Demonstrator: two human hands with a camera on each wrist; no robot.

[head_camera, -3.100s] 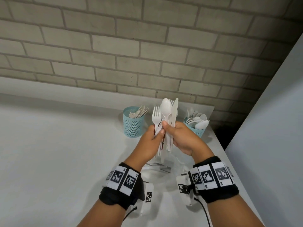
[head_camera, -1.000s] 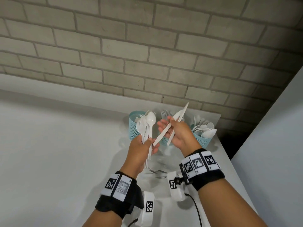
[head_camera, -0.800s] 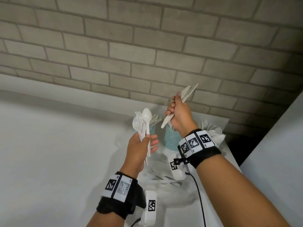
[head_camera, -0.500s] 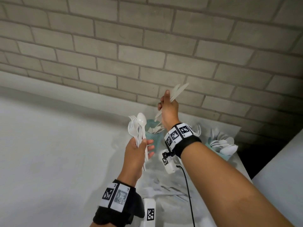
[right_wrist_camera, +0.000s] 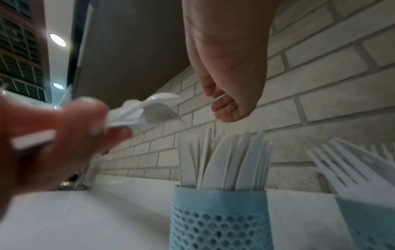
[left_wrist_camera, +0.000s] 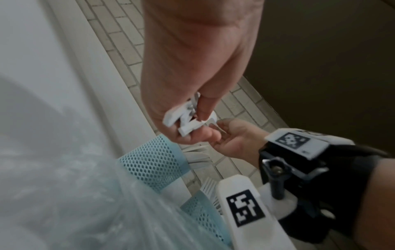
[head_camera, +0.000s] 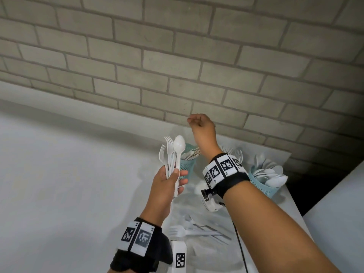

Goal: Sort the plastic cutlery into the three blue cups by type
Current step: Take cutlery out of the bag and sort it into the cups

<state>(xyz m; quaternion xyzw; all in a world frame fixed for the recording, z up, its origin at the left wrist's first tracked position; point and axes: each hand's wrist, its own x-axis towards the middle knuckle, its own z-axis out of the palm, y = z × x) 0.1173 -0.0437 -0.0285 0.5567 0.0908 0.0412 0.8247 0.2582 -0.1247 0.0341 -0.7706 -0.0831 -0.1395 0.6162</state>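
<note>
A person's right hand [head_camera: 202,131] hangs above the knife cup [right_wrist_camera: 220,218], fingers loosely curled, holding nothing; a clear gap separates the fingertips [right_wrist_camera: 224,108] from the tops of the knives [right_wrist_camera: 226,160] standing upright in the cup. The left hand [head_camera: 167,182], just beside and nearer the camera, grips a bundle of white plastic cutlery by the handles: one spoon [head_camera: 178,146] in front and at least 2 forks [head_camera: 166,152], tines up; exact fork count can't be told.

Three blue mesh cups stand in a row along the back of the white counter [head_camera: 69,184], close to the brick wall [head_camera: 177,56]: knife cup on the left, fork cup [right_wrist_camera: 371,219] in the middle, mostly hidden behind the right wrist in the head view, spoon cup [head_camera: 262,186] at right, near the counter's right edge where a dark gap opens. Several loose pcs of cutlery [head_camera: 197,231] lie on clear plastic wrap [left_wrist_camera: 74,211] on the counter below the hands; too pale and overlapped to count. Wide bare counter lies to the left of the cups.
</note>
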